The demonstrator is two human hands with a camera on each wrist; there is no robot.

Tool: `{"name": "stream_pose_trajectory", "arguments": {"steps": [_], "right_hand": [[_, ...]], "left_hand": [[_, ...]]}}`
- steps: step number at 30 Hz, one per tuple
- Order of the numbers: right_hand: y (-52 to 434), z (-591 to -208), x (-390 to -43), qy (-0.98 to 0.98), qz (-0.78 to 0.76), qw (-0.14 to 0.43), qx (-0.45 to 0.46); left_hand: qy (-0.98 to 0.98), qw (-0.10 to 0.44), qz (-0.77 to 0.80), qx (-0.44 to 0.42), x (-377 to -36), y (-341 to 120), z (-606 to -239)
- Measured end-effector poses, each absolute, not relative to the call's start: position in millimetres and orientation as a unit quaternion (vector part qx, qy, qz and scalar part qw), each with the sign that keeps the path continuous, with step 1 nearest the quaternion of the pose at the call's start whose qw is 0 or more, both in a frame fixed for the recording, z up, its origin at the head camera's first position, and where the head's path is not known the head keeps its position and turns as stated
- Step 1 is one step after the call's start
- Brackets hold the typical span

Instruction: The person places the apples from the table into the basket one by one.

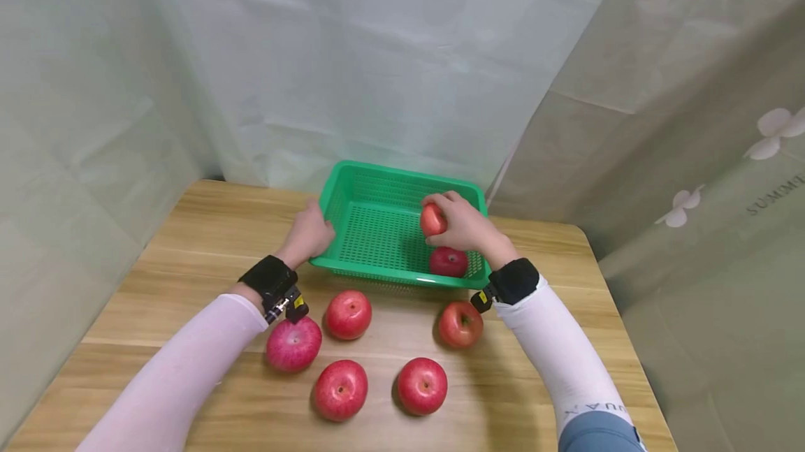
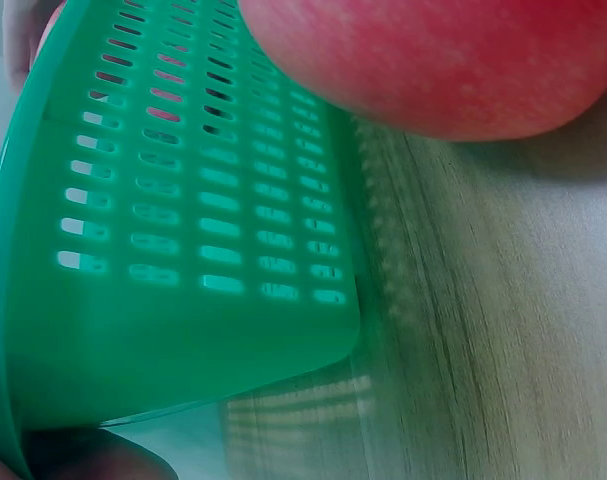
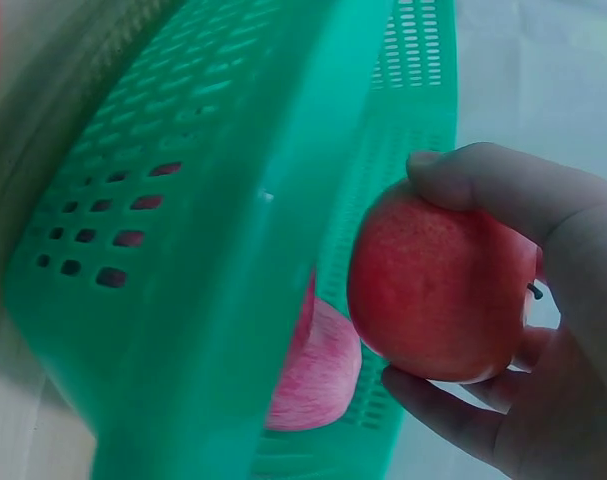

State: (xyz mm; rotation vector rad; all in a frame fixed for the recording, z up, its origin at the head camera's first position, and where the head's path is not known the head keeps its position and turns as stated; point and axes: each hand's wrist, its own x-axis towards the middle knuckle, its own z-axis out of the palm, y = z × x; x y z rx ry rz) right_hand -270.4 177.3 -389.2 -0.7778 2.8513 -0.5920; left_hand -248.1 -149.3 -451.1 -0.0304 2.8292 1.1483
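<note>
A green plastic basket (image 1: 390,274) with slotted sides stands at the back of the table. My left hand (image 1: 309,232) grips its left rim, the fingers curled over the edge. Inside the basket's right part, my right hand (image 1: 465,223) holds a red apple (image 3: 438,290) between thumb and fingers, above the basket floor. Another apple (image 1: 448,262) lies in the basket's near right corner, just below the held one. In the right wrist view, the held apple's stem points towards the palm.
Several apples lie on the wooden table (image 1: 151,312) in front of the basket: one apple (image 1: 293,344) beneath the left wrist, one apple (image 1: 461,324) by the right wrist, others (image 1: 341,390) between the forearms. A pale curtain (image 1: 377,54) hangs behind the table.
</note>
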Motion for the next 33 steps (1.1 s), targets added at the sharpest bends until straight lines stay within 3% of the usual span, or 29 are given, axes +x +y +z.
{"name": "stream_pose_trajectory", "arguments": {"steps": [33], "right_hand": [[163, -415, -275, 0.945, -0.159, 0.081, -0.276]], "left_hand": [[0.923, 0.043, 0.383, -0.003, -250, -152, -457]]}}
